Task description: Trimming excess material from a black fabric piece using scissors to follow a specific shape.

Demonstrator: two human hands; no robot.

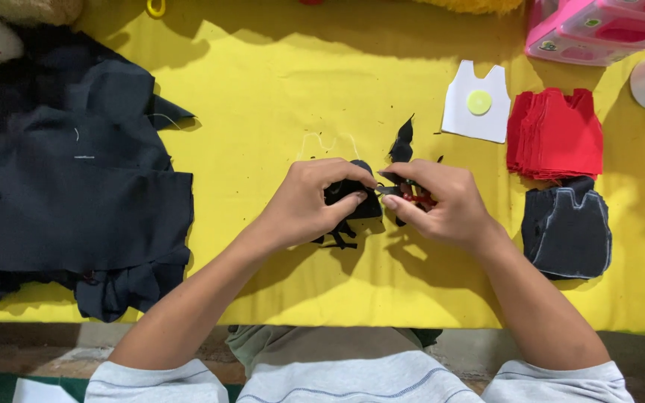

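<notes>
My left hand (309,200) pinches a small black fabric piece (352,200) at the middle of the yellow table (278,82). My right hand (442,201) grips small red-handled scissors (414,196), whose blades meet the edge of that piece. A thin black fabric scrap (402,143) lies just beyond my hands, and black trimmings (337,239) hang under the left hand. Pale thread (322,142) lies on the table behind my left hand.
A heap of dark navy cloth (69,179) covers the left side. At the right lie a white vest-shaped template (463,112) with a yellow-green disc (478,102), a stack of red pieces (555,134), a stack of cut black pieces (567,227), and pink plastic boxes (599,30).
</notes>
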